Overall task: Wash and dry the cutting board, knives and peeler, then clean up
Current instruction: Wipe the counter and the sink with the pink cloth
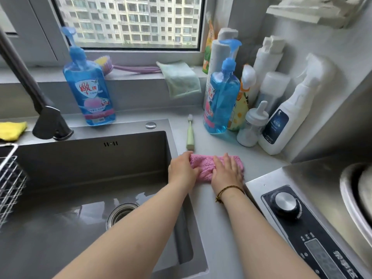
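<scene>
Pink cloth (pixel 203 167) lies bunched on the grey counter (pixel 217 210), on the strip between the sink (pixel 90 158) and the stove (pixel 298 178). Its long axis runs left-right, roughly parallel to the window wall. One end is at the sink rim, the other points toward the stove, with the right end sitting slightly nearer the camera.

Left hand (pixel 181 171) has its fingers curled over the cloth's left end, gripping it. Right hand (pixel 228 174) lies flat on the right half, fingers straight and pressing down, holding nothing.

Progress: no cutting board, knives or peeler in view, and the sink basin holds only a wet film near the drain. My read is that washing and drying are done and this is the clean-up stage, wiping the counter (can't confirm where the tools went). Likely left: finishing the wipe and putting the cloth away.

Around it: a green-handled toothbrush (pixel 190 135) lies just behind the cloth, handle end toward it, apparently not touching. Bottles crowd the back right corner, including a blue soap bottle (pixel 223 101), with a second blue soap bottle (pixel 88 91) behind the sink. A wire rack (pixel 10 178) sits at the far left.
</scene>
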